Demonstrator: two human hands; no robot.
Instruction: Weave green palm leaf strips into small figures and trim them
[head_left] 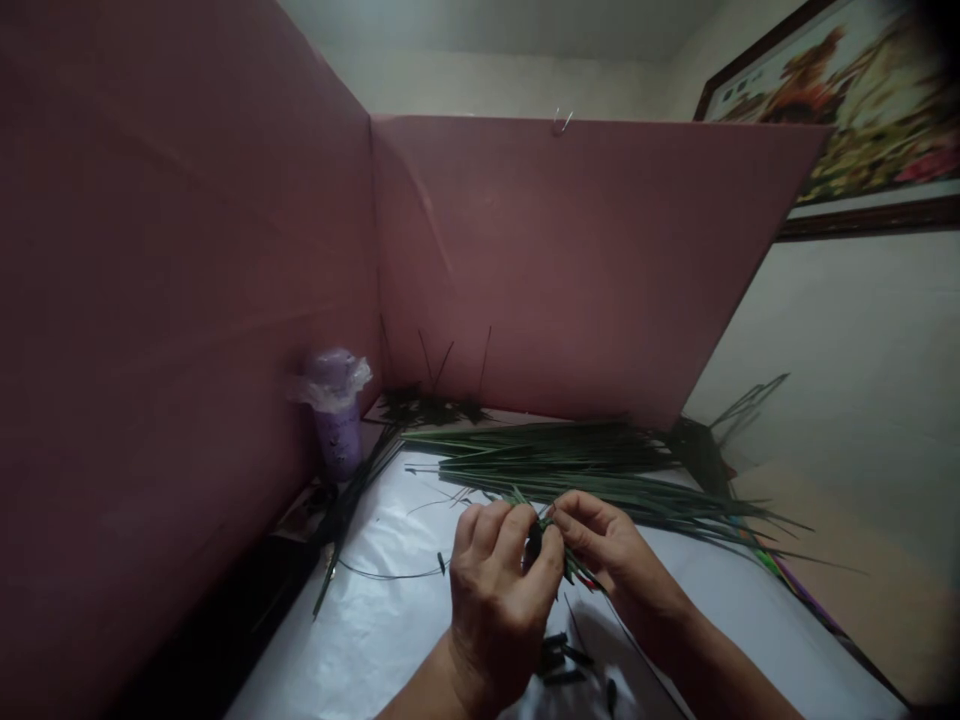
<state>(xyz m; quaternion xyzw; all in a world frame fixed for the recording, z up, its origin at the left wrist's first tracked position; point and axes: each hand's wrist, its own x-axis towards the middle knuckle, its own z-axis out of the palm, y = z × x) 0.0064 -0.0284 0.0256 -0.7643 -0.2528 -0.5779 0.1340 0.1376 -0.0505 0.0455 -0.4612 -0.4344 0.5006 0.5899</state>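
Note:
My left hand (495,570) is closed, thumb against fingers, around a small piece made of green leaf strips (576,572). Most of that piece is hidden by the fingers, and some strip ends stick out past them. From the right, my right hand (611,545) pinches the far end of the same piece, close to the left thumb. Short cut dark green leaf pieces (562,662) lie on the table below the hands. Just beyond the hands rests a bundle of long green leaf blades (555,465), stretching sideways.
A purple tumbler (339,430) with clear plastic around its top stands at the back left. More leaf strips (349,520) run along the left side of the white table (390,620). Pink panels (562,270) close off the left and back. A framed picture (840,110) hangs at right.

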